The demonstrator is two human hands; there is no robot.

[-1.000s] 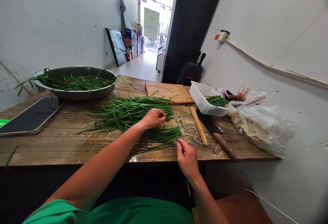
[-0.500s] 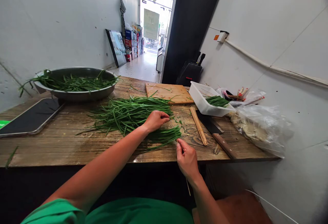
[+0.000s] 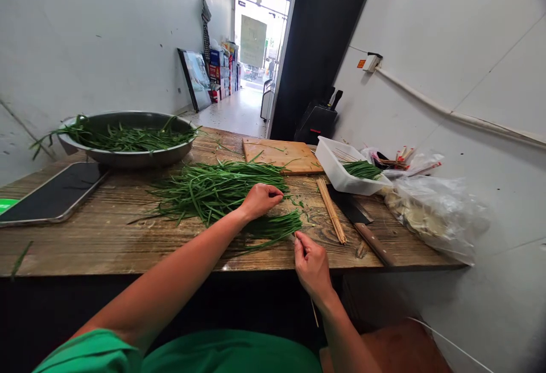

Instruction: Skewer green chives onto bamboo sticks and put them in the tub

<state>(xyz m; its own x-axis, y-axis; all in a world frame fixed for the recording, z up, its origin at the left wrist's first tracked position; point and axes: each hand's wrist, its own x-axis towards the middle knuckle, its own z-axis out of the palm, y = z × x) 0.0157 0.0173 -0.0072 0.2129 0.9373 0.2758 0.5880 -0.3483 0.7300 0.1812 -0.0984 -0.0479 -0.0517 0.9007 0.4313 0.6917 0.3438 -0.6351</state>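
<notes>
My right hand is closed in a pinch on a thin bamboo skewer. The skewer's long end sticks out below the hand, past the table edge. Its other end is by the cut ends of a small bunch of garlic chives. Just above that bunch hovers my left hand, thumb and fingertips pressed together; whatever they hold, if anything, is too small to see. Behind the left wrist lies a larger loose pile of garlic chives. A bundle of bamboo skewers rests to the right.
A cleaver lies right of the skewers. Beyond are a wooden cutting board, a white plastic tray with chives, and a clear bag of pale food. A metal bowl of chives and a tablet are left.
Both hands stay almost still, with the skewer in the right one. The whole view has shifted very slightly.
</notes>
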